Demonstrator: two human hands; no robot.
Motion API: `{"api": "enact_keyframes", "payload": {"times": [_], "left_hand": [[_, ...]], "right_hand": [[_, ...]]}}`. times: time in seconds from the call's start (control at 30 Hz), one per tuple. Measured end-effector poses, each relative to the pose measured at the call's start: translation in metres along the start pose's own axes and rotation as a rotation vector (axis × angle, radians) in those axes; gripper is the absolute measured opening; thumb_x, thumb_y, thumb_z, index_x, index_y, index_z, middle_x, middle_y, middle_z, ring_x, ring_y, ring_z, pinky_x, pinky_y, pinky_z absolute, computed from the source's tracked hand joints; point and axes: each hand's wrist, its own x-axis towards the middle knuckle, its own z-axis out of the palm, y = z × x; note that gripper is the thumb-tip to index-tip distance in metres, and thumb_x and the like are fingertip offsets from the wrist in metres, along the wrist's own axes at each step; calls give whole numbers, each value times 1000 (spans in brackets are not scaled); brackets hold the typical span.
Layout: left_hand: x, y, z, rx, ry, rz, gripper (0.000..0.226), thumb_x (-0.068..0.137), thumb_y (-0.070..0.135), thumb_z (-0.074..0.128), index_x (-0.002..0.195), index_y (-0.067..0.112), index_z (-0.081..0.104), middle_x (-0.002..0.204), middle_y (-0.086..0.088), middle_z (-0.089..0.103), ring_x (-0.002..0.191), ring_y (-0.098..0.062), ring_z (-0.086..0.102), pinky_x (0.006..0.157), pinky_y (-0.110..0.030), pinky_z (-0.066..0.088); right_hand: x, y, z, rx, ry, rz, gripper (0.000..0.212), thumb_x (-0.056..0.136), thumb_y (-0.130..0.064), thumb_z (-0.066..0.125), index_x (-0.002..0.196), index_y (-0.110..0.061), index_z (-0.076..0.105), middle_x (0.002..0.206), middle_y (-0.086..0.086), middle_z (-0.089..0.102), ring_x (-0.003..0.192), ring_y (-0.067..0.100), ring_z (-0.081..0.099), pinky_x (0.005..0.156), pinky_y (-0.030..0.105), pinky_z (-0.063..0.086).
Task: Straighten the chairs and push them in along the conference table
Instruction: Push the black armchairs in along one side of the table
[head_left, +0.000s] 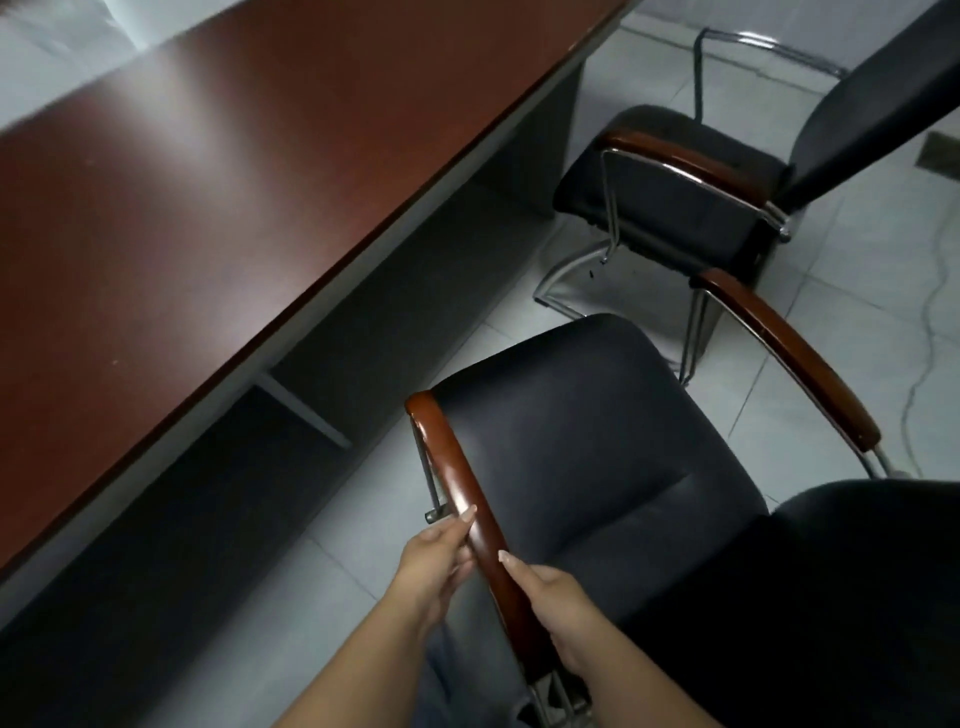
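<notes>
Hands: both hands hold the same brown wooden armrest (470, 512) of the near chair (587, 441).
Left hand: the left hand (434, 558) is on the table side of the armrest. Its fingers curl under the wood and its thumb (464, 518) lies flat on top, so it grips the armrest.
Right hand: the right hand (558, 605) is on the seat side of the armrest, a bit nearer to the person than the left hand. Its thumb (511, 564) points up along the wood. Its other fingers go down behind the armrest, so it grips the wood too.
Armrest: the wood runs between the two hands. Its round front end is well past the fingertips, toward the table.
Near chair: the black seat lies just to the right of the right hand's fingers. The other brown armrest (789, 358) is on the far side of the seat, well apart from both hands. The black chair back (831, 597) is at the right of the right arm.
Table: the long red-brown conference table (218, 197) is to the left of the left hand's fingers, with a strip of pale floor (332, 525) between.
Far chair: a second black chair (670, 192) stands past the near chair, far from the fingers. It is turned at a slant to the table edge and not tucked under it.
Cord: a thin cord (930, 332) lies on the floor at the right.
</notes>
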Motion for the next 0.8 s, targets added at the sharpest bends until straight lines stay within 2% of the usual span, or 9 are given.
{"api": "enact_keyframes", "payload": {"times": [0.1, 0.17, 0.23, 0.3, 0.43, 0.5, 0.67, 0.73, 0.8], "left_hand": [[-30, -32, -11, -50, 67, -16, 18, 89, 26, 61, 96, 9, 66, 74, -6, 63, 62, -10, 56, 57, -14, 50], [-45, -45, -14, -113, 58, -44, 20, 91, 26, 59, 98, 8, 65, 72, -4, 69, 59, -8, 63, 60, -16, 52], [-56, -52, -16, -158, 55, -66, 24, 90, 31, 58, 97, 8, 65, 70, -2, 70, 54, -7, 64, 56, -17, 52], [-65, -59, -18, -205, 57, -80, 29, 89, 34, 58, 100, 8, 64, 81, -5, 71, 64, -10, 66, 58, -18, 54], [-70, -72, -23, -227, 89, -67, 21, 90, 31, 59, 95, 11, 62, 75, 2, 72, 81, -12, 63, 84, -21, 48], [-72, -76, -26, -163, 90, -55, 20, 91, 31, 58, 99, 14, 61, 84, 3, 68, 87, -10, 61, 90, -22, 45], [-87, -100, -66, -93, 127, -45, 35, 90, 30, 60, 120, 12, 55, 116, 4, 55, 122, -12, 48, 97, -24, 41], [-98, -111, -85, -136, 135, -58, 38, 89, 30, 62, 120, 9, 55, 122, -1, 55, 123, -15, 49, 98, -24, 42], [-107, -117, -103, -159, 133, -59, 31, 88, 30, 62, 111, 9, 58, 117, -4, 60, 116, -15, 53, 97, -25, 43]], "right_hand": [[-19, 31, -2, -52, -56, -45, 30, 90, -30, 60, 69, -11, 68, 55, -1, 65, 50, 7, 59, 49, 16, 45], [-25, 45, -4, -70, -56, -32, 30, 91, -29, 59, 67, -11, 66, 49, -4, 62, 46, 6, 56, 46, 15, 43], [-29, 57, -5, -105, -58, -17, 26, 91, -30, 58, 76, -11, 67, 58, -3, 64, 53, 6, 58, 46, 13, 43], [-35, 66, -3, -145, -70, -12, 24, 92, -33, 56, 91, -12, 68, 72, -1, 66, 64, 9, 60, 49, 13, 44], [-31, 82, 9, -224, -39, -7, 39, 91, -40, 55, 115, -10, 63, 105, 9, 67, 91, 21, 62, 69, 24, 48], [-27, 85, 15, -274, -3, -26, 43, 91, -42, 56, 117, -9, 63, 107, 11, 66, 94, 24, 62, 74, 26, 48], [-18, 103, 35, -386, 73, -80, 46, 91, -42, 56, 119, -6, 62, 110, 15, 66, 100, 30, 62, 90, 33, 50], [-23, 109, 39, -456, 113, -116, 45, 92, -42, 54, 123, -9, 60, 113, 15, 65, 103, 30, 60, 91, 33, 48], [-34, 112, 42, -527, 175, -165, 46, 92, -45, 51, 124, -13, 59, 116, 13, 64, 106, 30, 58, 93, 33, 46]]}}
